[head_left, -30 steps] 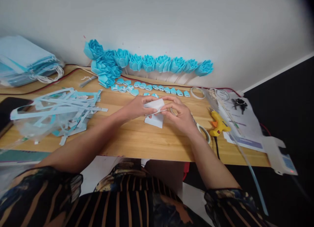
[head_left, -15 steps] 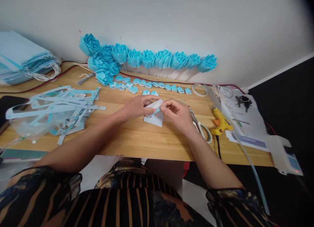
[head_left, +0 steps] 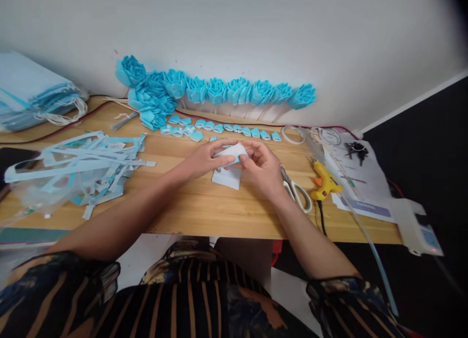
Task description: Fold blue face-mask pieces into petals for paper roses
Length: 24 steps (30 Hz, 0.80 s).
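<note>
The left hand (head_left: 203,158) and right hand (head_left: 262,168) pinch a small folded piece (head_left: 231,151) with their fingers, just above the table (head_left: 190,206); it looks light, soft and easy to crush, so hold its edges gently.

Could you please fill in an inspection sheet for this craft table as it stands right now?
Surface: wooden table, front edge toward the person.
Job's things: white paper piece held above a second white piece lying on the table.
Clutter: blue strips at left, blue flowers along the wall, small blue folds, scissors, glue gun, papers.
Grippers: left hand and right hand both pinch the white paper piece.
Cables: red cable at back left; black cord from the glue gun over the front edge.
Surroundings: white wall, dark floor at right.
</note>
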### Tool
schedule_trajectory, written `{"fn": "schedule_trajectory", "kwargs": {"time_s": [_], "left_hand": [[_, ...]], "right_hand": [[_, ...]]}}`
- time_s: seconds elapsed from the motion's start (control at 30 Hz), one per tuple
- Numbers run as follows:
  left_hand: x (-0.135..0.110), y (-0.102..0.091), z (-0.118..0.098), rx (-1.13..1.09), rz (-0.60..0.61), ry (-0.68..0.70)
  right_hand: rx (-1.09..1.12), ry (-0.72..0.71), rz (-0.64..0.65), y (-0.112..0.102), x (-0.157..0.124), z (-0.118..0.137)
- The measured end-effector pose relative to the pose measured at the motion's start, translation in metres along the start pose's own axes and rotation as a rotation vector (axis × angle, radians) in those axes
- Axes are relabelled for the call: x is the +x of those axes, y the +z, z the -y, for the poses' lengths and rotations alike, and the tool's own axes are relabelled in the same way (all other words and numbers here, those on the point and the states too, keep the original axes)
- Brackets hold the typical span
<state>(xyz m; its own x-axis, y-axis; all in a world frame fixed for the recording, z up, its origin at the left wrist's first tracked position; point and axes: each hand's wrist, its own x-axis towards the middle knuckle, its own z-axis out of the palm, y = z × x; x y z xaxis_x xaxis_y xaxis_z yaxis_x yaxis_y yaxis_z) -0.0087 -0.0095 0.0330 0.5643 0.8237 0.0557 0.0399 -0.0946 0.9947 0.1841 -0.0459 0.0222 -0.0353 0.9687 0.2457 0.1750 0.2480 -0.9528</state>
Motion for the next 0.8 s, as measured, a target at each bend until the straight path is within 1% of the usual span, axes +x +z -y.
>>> {"fn": "schedule_trajectory", "kwargs": {"time_s": [0.17, 0.27, 0.37, 0.43, 0.53, 0.6, 0.63, 0.7, 0.8], "left_hand": [[0.004, 0.002, 0.009, 0.016, -0.030, 0.065], [0.004, 0.000, 0.010, 0.007, -0.048, 0.029], [0.003, -0.001, 0.008, 0.068, -0.092, 0.008], [0.003, -0.001, 0.008, 0.131, -0.126, 0.035], [0.003, 0.000, 0.008, 0.218, -0.143, 0.083], [0.002, 0.001, 0.006, 0.231, -0.165, 0.113], [0.002, 0.001, 0.005, 0.209, -0.182, 0.128], [0.001, 0.003, 0.002, 0.094, -0.197, 0.146], [0.001, 0.006, -0.001, -0.134, -0.169, 0.108]], "right_hand": [[-0.002, -0.011, 0.025, 0.000, 0.000, -0.001], [0.000, 0.000, 0.038, 0.001, 0.000, -0.002], [-0.003, 0.004, 0.043, 0.001, 0.001, -0.001], [-0.022, 0.016, 0.062, 0.001, 0.000, 0.000], [-0.079, 0.029, 0.096, 0.001, 0.000, 0.003], [-0.120, 0.027, 0.104, 0.001, -0.001, 0.004], [-0.136, 0.027, 0.101, 0.001, -0.001, 0.004], [-0.143, 0.024, 0.084, 0.001, -0.002, 0.005], [-0.107, -0.001, 0.029, 0.001, -0.002, 0.005]]}}
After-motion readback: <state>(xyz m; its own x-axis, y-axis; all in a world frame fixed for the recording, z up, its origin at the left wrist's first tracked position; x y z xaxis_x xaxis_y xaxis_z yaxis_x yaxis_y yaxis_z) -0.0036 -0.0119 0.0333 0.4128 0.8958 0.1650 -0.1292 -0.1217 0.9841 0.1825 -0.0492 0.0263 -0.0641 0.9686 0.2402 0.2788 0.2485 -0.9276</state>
